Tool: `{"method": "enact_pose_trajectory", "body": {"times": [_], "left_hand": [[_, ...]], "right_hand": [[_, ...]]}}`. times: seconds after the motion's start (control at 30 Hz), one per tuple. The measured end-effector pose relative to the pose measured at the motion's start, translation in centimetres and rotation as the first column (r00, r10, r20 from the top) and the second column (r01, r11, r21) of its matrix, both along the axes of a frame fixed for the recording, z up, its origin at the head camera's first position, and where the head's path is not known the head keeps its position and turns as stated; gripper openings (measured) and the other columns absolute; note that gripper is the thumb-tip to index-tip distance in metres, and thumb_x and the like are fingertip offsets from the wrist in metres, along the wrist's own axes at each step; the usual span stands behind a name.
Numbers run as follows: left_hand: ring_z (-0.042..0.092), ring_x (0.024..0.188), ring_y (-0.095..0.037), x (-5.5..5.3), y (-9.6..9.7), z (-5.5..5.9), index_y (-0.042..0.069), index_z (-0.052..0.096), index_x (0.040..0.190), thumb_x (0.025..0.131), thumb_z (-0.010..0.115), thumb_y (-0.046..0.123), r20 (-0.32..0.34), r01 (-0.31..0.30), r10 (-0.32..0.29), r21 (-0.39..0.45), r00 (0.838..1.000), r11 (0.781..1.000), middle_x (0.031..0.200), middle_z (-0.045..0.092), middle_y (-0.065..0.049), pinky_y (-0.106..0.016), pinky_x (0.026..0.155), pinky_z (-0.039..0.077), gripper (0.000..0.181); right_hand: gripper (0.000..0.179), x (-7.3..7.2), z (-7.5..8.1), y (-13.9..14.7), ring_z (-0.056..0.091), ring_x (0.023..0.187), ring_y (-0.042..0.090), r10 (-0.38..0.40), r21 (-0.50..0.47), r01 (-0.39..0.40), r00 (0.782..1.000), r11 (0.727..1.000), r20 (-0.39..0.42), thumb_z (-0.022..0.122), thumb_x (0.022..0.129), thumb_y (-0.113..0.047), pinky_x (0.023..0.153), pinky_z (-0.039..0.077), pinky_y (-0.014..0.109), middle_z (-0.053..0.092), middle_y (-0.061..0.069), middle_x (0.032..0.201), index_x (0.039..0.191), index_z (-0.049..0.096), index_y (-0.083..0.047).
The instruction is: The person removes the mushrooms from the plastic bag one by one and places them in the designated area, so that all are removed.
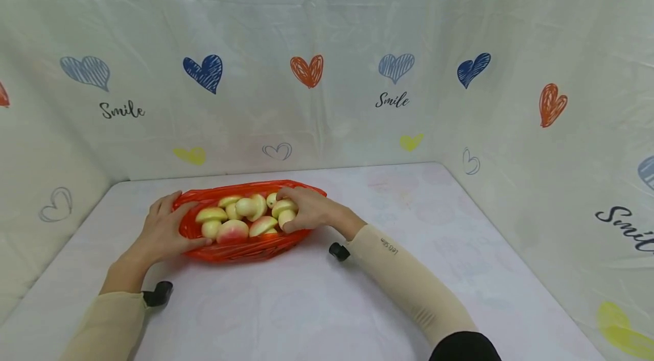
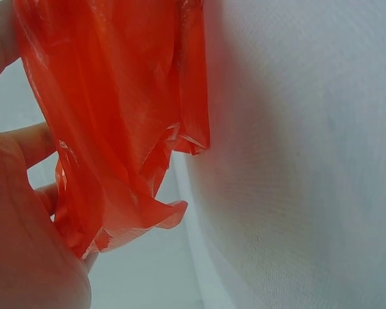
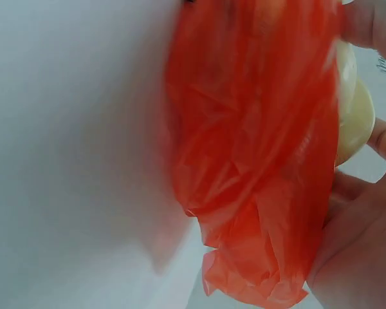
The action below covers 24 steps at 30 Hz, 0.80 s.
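Note:
A crumpled red plastic bag (image 1: 240,250) lies spread on the table, its mouth facing up. Inside it are several mushroom-shaped pieces with pale stems and yellowish or pink caps, such as a pink-capped mushroom (image 1: 233,230). My left hand (image 1: 166,230) grips the bag's left end, thumb over the near rim and fingers at the far side; in the left wrist view the red film (image 2: 109,116) covers part of the fingers. At the right end, my right hand (image 1: 306,208) grips a pale mushroom (image 1: 284,210), with thumb and fingers on either side; its cap (image 3: 357,122) shows beyond the bag in the right wrist view.
The table (image 1: 286,304) has a white cloth. Behind and beside it hang pale curtains (image 1: 347,128) printed with hearts and the word Smile. A small black camera (image 1: 159,293) sits at the left wrist, another camera (image 1: 339,252) at the right.

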State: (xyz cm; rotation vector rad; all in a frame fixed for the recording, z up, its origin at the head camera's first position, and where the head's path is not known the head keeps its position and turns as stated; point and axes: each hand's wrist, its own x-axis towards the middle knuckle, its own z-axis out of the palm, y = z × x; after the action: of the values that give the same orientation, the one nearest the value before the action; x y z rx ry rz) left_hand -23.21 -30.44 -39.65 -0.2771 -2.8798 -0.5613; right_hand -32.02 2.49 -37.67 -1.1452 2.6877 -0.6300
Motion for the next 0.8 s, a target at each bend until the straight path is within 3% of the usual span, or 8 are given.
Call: {"method": "enact_pose_trajectory", "body": {"times": [0.27,0.5,0.63,0.8], "left_hand": [[0.009,0.131,-0.054,0.0,0.0,0.0,0.001,0.046,0.133,0.067,0.083,0.045,0.000,-0.005,0.005,0.005,1.000,1.000,0.145,0.016,-0.032,-0.075,0.095,0.019,0.088],[0.009,0.131,-0.053,0.0,0.1,0.2,0.001,0.045,0.133,0.066,0.083,0.045,0.004,-0.013,0.012,0.009,1.000,1.000,0.146,0.015,-0.031,-0.075,0.095,0.020,0.089],[0.009,0.132,-0.053,0.0,0.2,0.3,0.001,0.045,0.133,0.066,0.083,0.045,0.006,-0.014,0.014,0.005,1.000,1.000,0.145,0.015,-0.032,-0.076,0.095,0.019,0.089],[0.009,0.131,-0.053,0.0,0.0,0.1,0.001,0.045,0.134,0.065,0.083,0.046,0.005,-0.013,0.013,0.001,1.000,1.000,0.145,0.016,-0.032,-0.076,0.094,0.020,0.090]], "right_hand": [[0.058,-0.5,1.7,0.7,0.053,0.092,0.010,0.056,-0.072,-0.054,0.998,0.996,0.025,0.068,0.073,-0.030,0.075,0.048,0.028,0.054,-0.012,0.109,0.128,0.051,-0.025],[0.056,0.2,4.5,2.0,0.053,0.091,0.012,0.080,-0.117,-0.077,0.997,0.990,0.018,0.068,0.074,-0.028,0.072,0.051,0.029,0.053,-0.010,0.110,0.127,0.051,-0.023],[0.055,0.3,5.7,3.1,0.054,0.089,0.012,0.073,-0.152,-0.073,0.997,0.986,-0.005,0.068,0.074,-0.027,0.070,0.052,0.028,0.054,-0.008,0.108,0.126,0.051,-0.023],[0.059,0.3,6.1,4.6,0.052,0.092,0.012,0.021,-0.203,-0.028,0.999,0.979,-0.035,0.067,0.071,-0.025,0.071,0.051,0.028,0.050,-0.005,0.118,0.129,0.051,-0.022]]}}
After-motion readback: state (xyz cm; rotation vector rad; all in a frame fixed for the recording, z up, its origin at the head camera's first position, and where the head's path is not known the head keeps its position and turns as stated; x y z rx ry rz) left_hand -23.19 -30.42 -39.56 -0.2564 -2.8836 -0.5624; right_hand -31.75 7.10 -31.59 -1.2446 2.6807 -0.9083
